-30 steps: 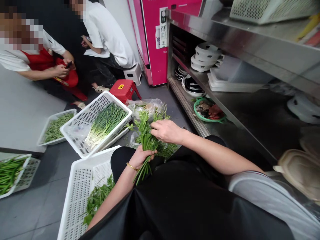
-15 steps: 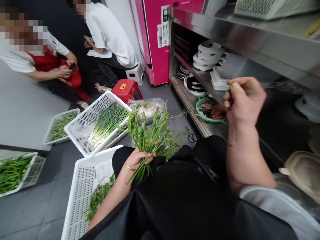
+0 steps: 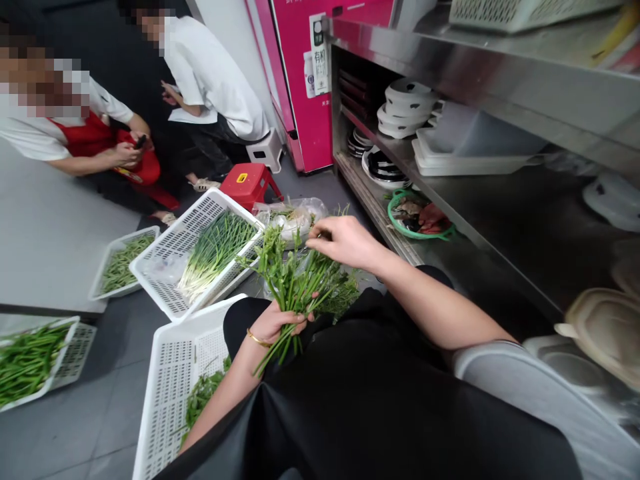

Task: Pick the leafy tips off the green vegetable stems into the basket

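Observation:
My left hand (image 3: pixel 278 321) is wrapped round the stems of a bunch of leafy green stalks (image 3: pixel 293 280), held upright over my lap. My right hand (image 3: pixel 345 241) is at the top of the bunch, fingers pinched on the tip of one stalk. A white slotted basket (image 3: pixel 167 380) with a few picked greens (image 3: pixel 203 395) in it lies on the floor just left of my knee.
A tilted white basket of chives (image 3: pixel 213 250), a clear plastic bag (image 3: pixel 293 217), a red stool (image 3: pixel 247 183) and two trays of green stems (image 3: pixel 123 263) (image 3: pixel 27 357) lie ahead. Two people crouch at the back left. Steel shelving (image 3: pixel 450 193) with plates and a green colander (image 3: pixel 417 220) runs along the right.
My right hand, raised up by the shelf half a second ago, has come back down to the top of the bunch. The left hand has kept its hold.

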The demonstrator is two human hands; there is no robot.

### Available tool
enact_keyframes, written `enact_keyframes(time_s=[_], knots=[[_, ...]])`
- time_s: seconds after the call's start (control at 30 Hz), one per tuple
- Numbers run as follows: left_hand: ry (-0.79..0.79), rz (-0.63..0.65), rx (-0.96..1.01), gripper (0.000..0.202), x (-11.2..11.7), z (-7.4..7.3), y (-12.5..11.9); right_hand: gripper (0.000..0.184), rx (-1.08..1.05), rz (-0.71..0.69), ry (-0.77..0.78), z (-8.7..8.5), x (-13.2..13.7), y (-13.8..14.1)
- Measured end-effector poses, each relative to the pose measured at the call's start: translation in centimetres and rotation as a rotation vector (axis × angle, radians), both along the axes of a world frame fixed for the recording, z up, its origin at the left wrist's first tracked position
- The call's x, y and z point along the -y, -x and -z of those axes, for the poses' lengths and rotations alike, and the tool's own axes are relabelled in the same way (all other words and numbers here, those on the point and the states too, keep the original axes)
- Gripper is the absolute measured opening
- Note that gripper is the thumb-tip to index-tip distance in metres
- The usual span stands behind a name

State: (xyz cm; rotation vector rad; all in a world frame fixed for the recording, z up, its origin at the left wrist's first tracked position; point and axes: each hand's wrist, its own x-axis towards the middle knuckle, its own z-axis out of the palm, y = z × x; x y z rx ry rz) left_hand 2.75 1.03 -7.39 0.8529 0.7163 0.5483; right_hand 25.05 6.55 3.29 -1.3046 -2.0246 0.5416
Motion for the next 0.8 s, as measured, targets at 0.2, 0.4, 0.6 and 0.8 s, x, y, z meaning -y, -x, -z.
enact_keyframes(time_s=[0.2,0.4,0.6,0.8], knots=[[-0.001,0.022,-0.005,0.053,-0.2,0.6,-0.1,0.019,-0.352,-0.178,0.406,2.6,-1.8,2.0],[-0.005,0.025,-0.001,0.053,-0.3,1.1,0.0,0.019,-0.543,-0.305,0.540,3.6,-2.0,1.5],[-0.009,0.038,-0.042,0.051,-0.2,1.0,0.3,0.027,-0.512,-0.249,0.442,3.3,-2.2,-0.1],[-0.044,0.052,-0.151,0.047,0.1,0.7,-0.2,0.026,-0.382,-0.160,0.152,3.3,-1.5,-0.9]])
